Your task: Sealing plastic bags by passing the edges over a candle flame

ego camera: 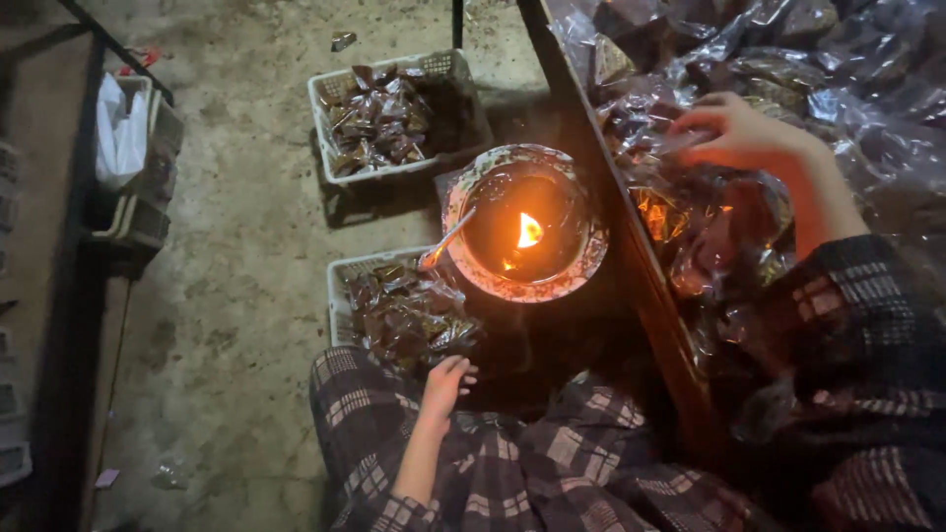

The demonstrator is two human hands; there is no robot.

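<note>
Your right hand (734, 128) rests, fingers curled, on glossy, crinkled clear packets (709, 212) of dark pieces, lit orange. Your left hand (445, 382) lies open beside a basket (340, 281), holding nothing.

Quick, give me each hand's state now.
Left hand: open, empty, beside the near basket of packets.
Right hand: fingers curled on the clear packets; grip unclear.

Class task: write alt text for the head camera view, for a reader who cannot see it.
Seen from above, a person in plaid reaches the right hand into a heap of clear packets on a table, while the left hand rests by a white basket of packets. Between them a small flame burns in a round bowl; a second basket sits beyond.
</note>
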